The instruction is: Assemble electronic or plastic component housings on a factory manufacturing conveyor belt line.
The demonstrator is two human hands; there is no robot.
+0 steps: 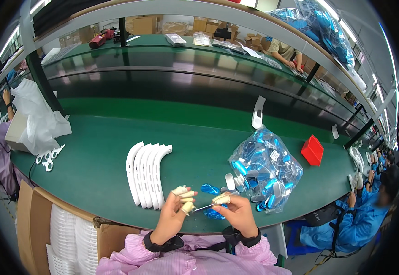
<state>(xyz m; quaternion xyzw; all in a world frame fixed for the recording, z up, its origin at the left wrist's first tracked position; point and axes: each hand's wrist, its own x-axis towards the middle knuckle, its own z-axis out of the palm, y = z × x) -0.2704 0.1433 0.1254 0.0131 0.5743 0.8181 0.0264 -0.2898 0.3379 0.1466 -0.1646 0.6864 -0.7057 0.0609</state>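
Both hands are over the table's near edge and wear pale yellow finger covers. My right hand (237, 211) pinches a slim silver-grey piece (204, 207), seen edge-on; its exact kind I cannot make out. My left hand (175, 213) is beside its other end, thumb tip close to it and fingers half curled and apart. Crumpled blue film (215, 213) lies beneath the right hand, and another blue film scrap (210, 188) just beyond. To the left, several curved white plastic strips (143, 176) stand side by side. A clear bag (272, 165) of small blue-filmed oval pieces lies to the right.
A red bin (312, 150) and a white curved part (257, 113) lie farther right. White ring-shaped parts (48, 158) and a box with white wrapping (37, 119) are at left. An open carton (37, 229) of white parts stands below. Co-workers sit at both sides; a shelf rail crosses above.
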